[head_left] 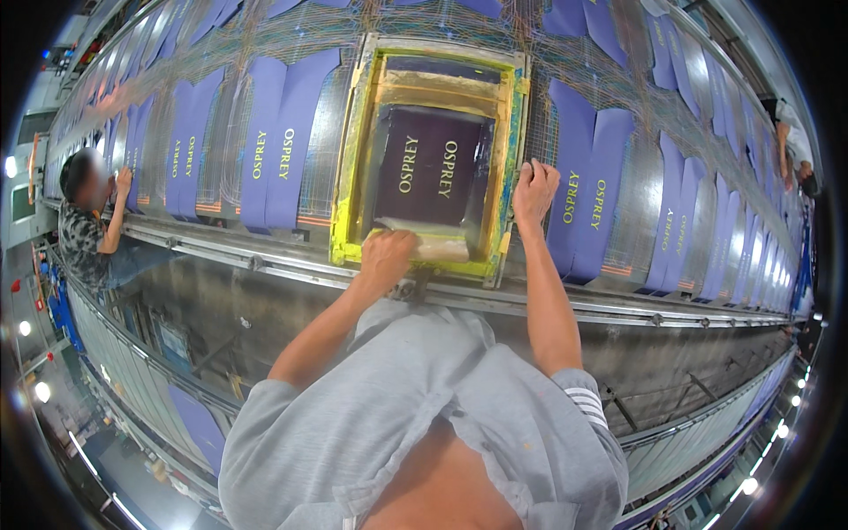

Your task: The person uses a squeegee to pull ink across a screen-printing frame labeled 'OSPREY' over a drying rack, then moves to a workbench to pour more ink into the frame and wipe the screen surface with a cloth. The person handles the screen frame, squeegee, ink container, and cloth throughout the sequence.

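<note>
Item: screen-printing frame [353, 150], yellow-stained, frame centre, flat on long tabletop [265, 256] over purple fabric pieces [274, 141].
Left hand [386, 252]: fist closed on squeegee [437, 247] at frame's near edge.
Right hand [534, 190]: curled, pressing frame's right rail.
Advice: keep frame pinned, squeegee pressure even.

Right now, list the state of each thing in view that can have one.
Screen frame: lying flat on the table, edges smeared with yellow ink.
Squeegee: at the near end of the screen, gripped.
Left hand: closed on the squeegee.
Right hand: gripping the frame's right edge.
Purple fabric pieces: laid flat in rows, already printed.
</note>
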Tool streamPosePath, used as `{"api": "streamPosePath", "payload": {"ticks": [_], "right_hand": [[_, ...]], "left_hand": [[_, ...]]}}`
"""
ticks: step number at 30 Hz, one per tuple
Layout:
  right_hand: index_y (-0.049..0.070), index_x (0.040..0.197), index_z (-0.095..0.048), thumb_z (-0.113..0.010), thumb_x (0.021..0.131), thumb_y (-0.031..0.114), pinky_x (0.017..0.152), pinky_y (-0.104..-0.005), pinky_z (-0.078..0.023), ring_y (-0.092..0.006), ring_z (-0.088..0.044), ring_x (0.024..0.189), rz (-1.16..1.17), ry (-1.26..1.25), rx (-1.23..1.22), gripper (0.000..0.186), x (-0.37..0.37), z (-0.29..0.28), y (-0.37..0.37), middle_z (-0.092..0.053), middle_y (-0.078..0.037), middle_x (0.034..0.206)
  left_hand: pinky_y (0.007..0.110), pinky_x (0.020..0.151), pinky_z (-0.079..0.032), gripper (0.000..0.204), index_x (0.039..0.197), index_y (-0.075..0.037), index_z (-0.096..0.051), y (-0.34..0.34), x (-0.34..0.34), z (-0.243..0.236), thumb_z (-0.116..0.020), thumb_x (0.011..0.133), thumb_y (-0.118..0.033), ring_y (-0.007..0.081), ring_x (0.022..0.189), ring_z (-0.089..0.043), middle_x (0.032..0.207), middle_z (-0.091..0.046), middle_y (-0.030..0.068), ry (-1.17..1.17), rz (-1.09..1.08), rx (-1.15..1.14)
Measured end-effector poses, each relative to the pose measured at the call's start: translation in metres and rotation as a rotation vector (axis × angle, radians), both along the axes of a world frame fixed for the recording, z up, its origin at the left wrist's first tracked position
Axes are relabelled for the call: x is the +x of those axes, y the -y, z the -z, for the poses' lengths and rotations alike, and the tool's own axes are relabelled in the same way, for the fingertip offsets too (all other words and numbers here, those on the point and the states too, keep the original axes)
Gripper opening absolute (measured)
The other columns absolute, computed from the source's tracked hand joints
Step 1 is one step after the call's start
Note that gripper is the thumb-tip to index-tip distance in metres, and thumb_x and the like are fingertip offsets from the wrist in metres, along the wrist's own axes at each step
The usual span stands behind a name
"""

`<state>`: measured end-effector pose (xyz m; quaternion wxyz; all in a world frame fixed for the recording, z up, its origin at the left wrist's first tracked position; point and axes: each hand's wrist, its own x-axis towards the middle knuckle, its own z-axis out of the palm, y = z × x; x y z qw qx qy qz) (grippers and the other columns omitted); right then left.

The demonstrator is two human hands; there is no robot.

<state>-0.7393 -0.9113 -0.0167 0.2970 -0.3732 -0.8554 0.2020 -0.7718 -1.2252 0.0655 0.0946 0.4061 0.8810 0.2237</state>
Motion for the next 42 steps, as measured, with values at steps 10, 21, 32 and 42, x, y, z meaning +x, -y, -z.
{"api": "streamPosePath", "payload": {"ticks": [10, 21, 32, 42], "right_hand": [[0.003, 0.102, -0.074, -0.071, 0.090, 0.041, 0.088, -0.0422, -0.049, -0.0317, -0.067, 0.097, -0.717, 0.123, -0.280, 0.040, -0.085, -0.098, 0.023, -0.071, -0.012, 0.103], [0.005, 0.089, -0.073, -0.063, 0.080, 0.012, 0.083, -0.0453, -0.054, -0.0328, -0.071, 0.091, -0.874, 0.703, 0.025, 0.015, -0.143, -0.083, 0.036, -0.072, -0.013, 0.090], [0.009, 0.087, -0.073, -0.062, 0.078, 0.013, 0.083, -0.0446, -0.050, -0.0291, -0.070, 0.088, -0.998, 0.683, -0.102, 0.015, -0.040, -0.076, 0.101, -0.070, -0.011, 0.089], [0.005, 0.086, -0.075, -0.062, 0.078, 0.009, 0.073, -0.0488, -0.058, -0.0378, -0.072, 0.082, -0.876, 0.570, 0.041, 0.015, -0.165, -0.081, 0.017, -0.073, -0.018, 0.089]], "left_hand": [[0.047, 0.064, -0.052, 0.023, 0.089, -0.012, -0.077, -0.065, -0.125, 0.009, -0.064, 0.073, -0.002, 0.0346, 0.070, -0.068, 0.076, -0.069, 0.0140, -0.046, 0.027, -0.129], [0.049, 0.063, -0.055, 0.007, 0.075, -0.009, -0.072, -0.113, -0.198, 0.016, -0.066, 0.075, -0.009, 0.0375, 0.071, -0.070, 0.075, -0.070, 0.0174, -0.117, 0.105, -0.149], [0.051, 0.066, -0.053, 0.008, 0.075, -0.012, -0.072, -0.045, -0.105, 0.003, -0.065, 0.075, -0.010, 0.0369, 0.076, -0.070, 0.076, -0.069, 0.0160, 0.060, 0.157, -0.331], [0.047, 0.065, -0.056, 0.009, 0.079, -0.009, -0.075, -0.136, -0.227, 0.006, -0.067, 0.074, -0.010, 0.0369, 0.072, -0.071, 0.077, -0.070, 0.0195, -0.135, 0.132, -0.204]]}}
